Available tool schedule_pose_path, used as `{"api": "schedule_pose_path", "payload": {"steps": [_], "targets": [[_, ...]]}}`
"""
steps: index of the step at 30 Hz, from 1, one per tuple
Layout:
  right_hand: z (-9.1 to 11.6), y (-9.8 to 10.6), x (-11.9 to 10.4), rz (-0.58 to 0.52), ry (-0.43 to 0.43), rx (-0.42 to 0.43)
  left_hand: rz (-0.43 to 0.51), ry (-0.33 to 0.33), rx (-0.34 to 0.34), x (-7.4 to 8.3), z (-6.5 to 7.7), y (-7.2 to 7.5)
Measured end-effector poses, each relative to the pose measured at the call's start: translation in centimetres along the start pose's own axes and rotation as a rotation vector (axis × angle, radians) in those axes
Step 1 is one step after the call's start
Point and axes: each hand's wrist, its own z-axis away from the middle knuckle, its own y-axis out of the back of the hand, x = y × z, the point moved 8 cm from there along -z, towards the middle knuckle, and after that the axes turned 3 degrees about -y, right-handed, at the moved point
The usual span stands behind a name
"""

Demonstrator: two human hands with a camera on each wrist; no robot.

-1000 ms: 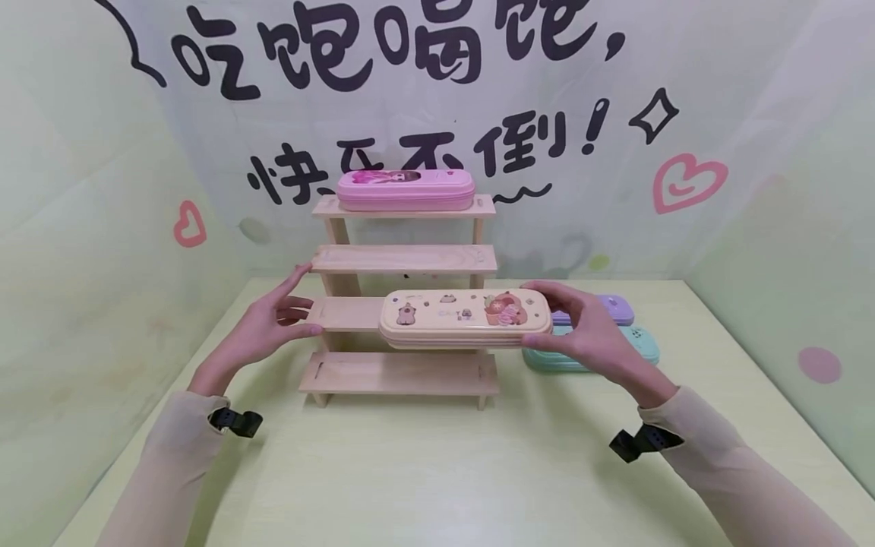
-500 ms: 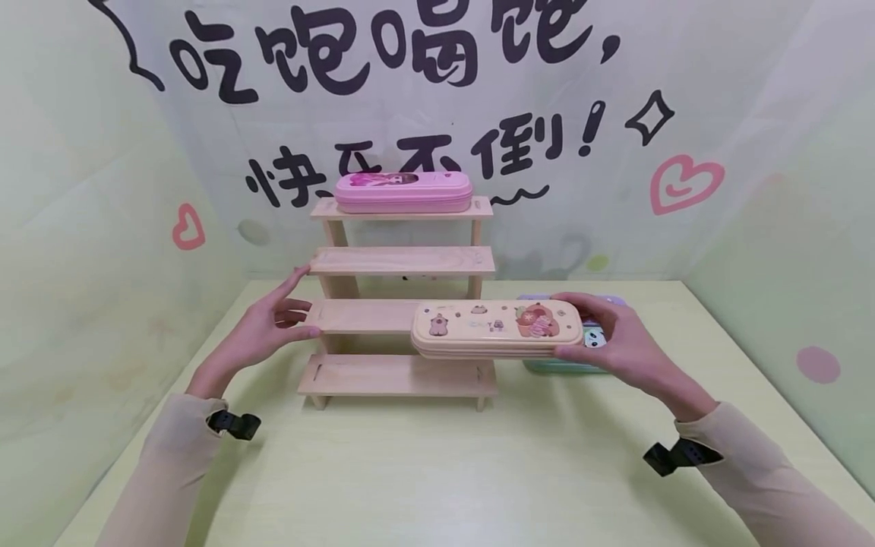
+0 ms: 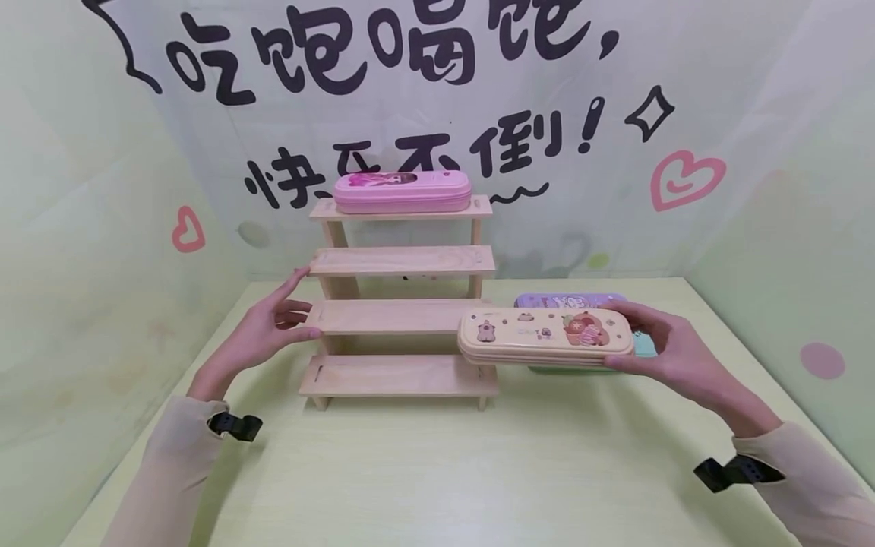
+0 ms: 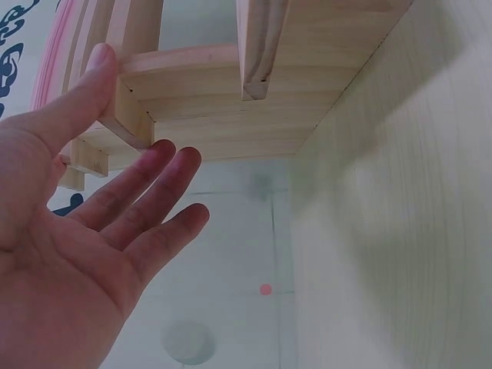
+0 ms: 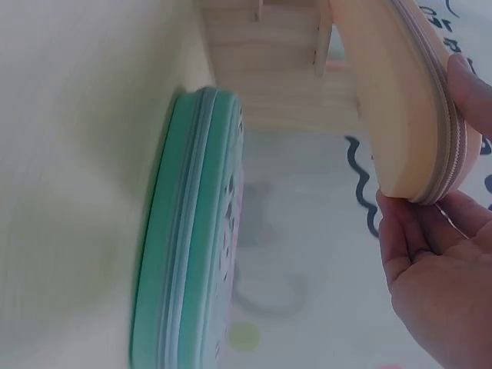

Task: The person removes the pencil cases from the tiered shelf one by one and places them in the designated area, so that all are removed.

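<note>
My right hand (image 3: 673, 346) pinches the right end of a cream pencil case (image 3: 543, 334) printed with cartoon animals and a fruit bowl. Thumb in front and fingers behind, it holds the case level off the table, overlapping the lower right of a four-tier wooden shelf (image 3: 403, 376) in the head view. In the right wrist view, the case's zipper (image 5: 438, 100) runs along its side. My left hand (image 3: 266, 327) holds the shelf's left side, thumb at the third board's end (image 4: 127, 115), index finger reaching up to the board above. On the top tier lies a pink pencil case (image 3: 403, 194).
Behind the cream case, a purple pencil case (image 3: 540, 298) and a mint-green one (image 5: 188, 231) lie on the table (image 3: 410, 479), right of the shelf. A cloth wall (image 3: 581, 228) with black lettering stands close behind.
My right hand has carried the cream case rightward and slightly down, away from in front of the third tier. The left hand keeps its place on the shelf.
</note>
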Motion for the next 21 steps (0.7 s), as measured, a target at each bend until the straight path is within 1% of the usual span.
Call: {"api": "schedule_pose_path", "payload": {"steps": [5, 13, 18, 21], "targets": [[1.4, 1.8, 1.1, -0.005, -0.025, 0.028, 0.003, -0.003, -0.001, 0.1, 0.0, 0.0], [3.5, 4.0, 2.8, 0.0, -0.051, 0.033, 0.006, 0.0, -0.005, 0.3, 0.2, 0.0], [4.7, 4.9, 3.9, -0.006, -0.058, 0.037, 0.001, -0.002, -0.003, 0.4, 0.2, 0.0], [5.2, 5.2, 4.7, 0.017, -0.073, 0.016, 0.005, -0.002, -0.003, 0.2, 0.1, 0.0]]}}
